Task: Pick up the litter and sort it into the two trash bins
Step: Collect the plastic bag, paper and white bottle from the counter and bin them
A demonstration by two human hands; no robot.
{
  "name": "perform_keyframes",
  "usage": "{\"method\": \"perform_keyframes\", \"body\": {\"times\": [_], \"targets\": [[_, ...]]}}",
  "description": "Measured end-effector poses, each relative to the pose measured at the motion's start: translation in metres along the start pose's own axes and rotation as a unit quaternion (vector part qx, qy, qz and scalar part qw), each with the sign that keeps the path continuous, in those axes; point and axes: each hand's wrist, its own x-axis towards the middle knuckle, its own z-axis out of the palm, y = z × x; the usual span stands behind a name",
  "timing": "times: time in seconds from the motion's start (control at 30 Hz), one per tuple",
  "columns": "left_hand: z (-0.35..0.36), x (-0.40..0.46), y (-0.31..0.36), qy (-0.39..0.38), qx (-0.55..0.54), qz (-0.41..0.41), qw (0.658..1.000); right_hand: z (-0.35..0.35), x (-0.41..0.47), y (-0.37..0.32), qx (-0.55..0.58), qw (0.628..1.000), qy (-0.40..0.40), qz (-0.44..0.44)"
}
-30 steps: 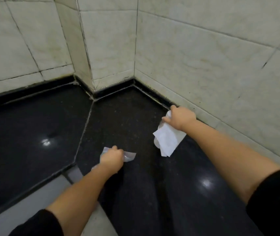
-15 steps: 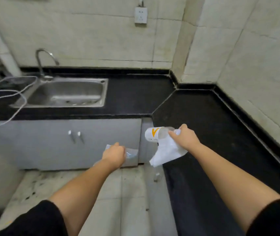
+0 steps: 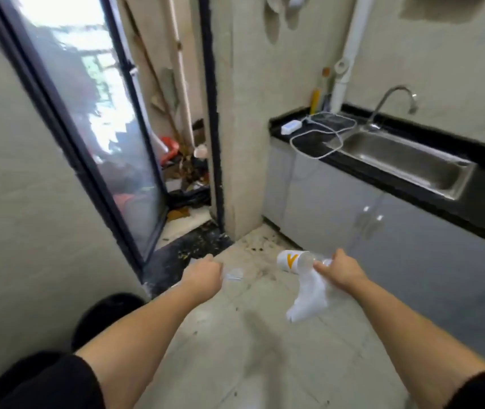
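My right hand (image 3: 340,270) is closed on a clear plastic bottle (image 3: 294,261) with a white and orange label, held sideways, and on a white tissue (image 3: 309,299) that hangs down below the fist. My left hand (image 3: 204,276) is closed on a crumpled piece of clear plastic wrapper (image 3: 233,274) that sticks out to the right of the fingers. Both hands are held out over the light tiled floor (image 3: 250,349). Two black rounded shapes (image 3: 105,317) at the lower left by the wall may be bins, but they are blurred.
A steel sink (image 3: 406,160) with a tap sits in the black counter (image 3: 309,137) on the right, over grey cabinets (image 3: 338,214). A white cable and adapter (image 3: 289,126) lie on the counter. A glass door (image 3: 93,122) stands ahead left, with clutter (image 3: 182,172) behind it.
The view has swung left from the counter corner, past the sink, to the floor and the glass door. Both hands kept their hold and moved off the counter to over the floor.
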Motion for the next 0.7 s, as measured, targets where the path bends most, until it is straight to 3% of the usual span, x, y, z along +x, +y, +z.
{"method": "perform_keyframes", "body": {"times": [0.27,0.53,0.7], "targets": [[0.028,-0.146,-0.273,-0.034,-0.038,-0.249,0.967,0.210,-0.088,-0.208,-0.106,0.972,-0.148,-0.151],[0.087,-0.206,-0.392,-0.071,-0.128,-0.360,0.921,0.354,-0.120,-0.351,-0.221,0.913,-0.238,-0.247],[0.131,-0.208,-0.457,-0.099,-0.200,-0.431,0.874,0.459,-0.123,-0.422,-0.302,0.863,-0.307,-0.266]]}}
